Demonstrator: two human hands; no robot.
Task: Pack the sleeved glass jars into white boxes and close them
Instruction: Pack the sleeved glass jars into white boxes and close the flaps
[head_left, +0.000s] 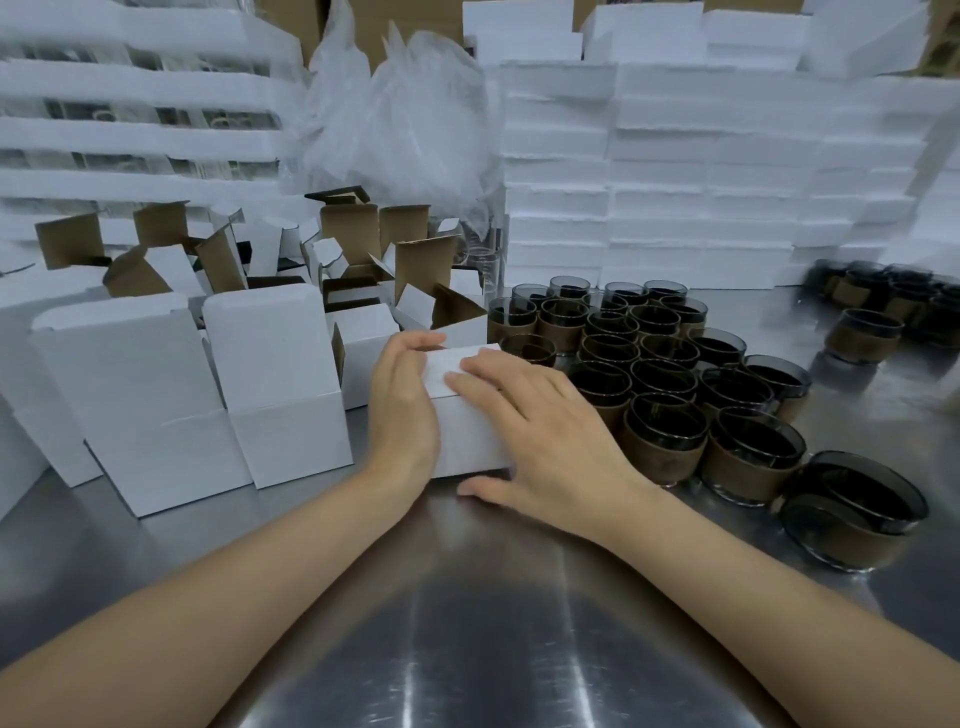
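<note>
Head cam shows both hands on one white box (467, 436) sitting on the steel table (467, 623), right in the middle between the box pile and the jars. Left hand (402, 402) is flat against the box's left side, fingers straight, steadying it; right hand (545, 431) lies spread over the top with straight fingers pressing the lid down and the thumb resting on the table at the front edge. So my guess is this box is basically at the closing step; can't see inside it, so whether a jar is in there is hidden. Plenty left though: the main bunch of sleeved jars (670, 384) just right of the box is roughly thirty, too tightly packed to count exactly, plus a blurry second cluster (883, 306) at far right, maybe ten-ish. On the left, two tall white boxes (208, 395) stand with lids up, and behind them a jumble of open boxes (322, 260), a dozen or more. No pile of finished boxes is clearly visible, so it looks like lots still to go.
</note>
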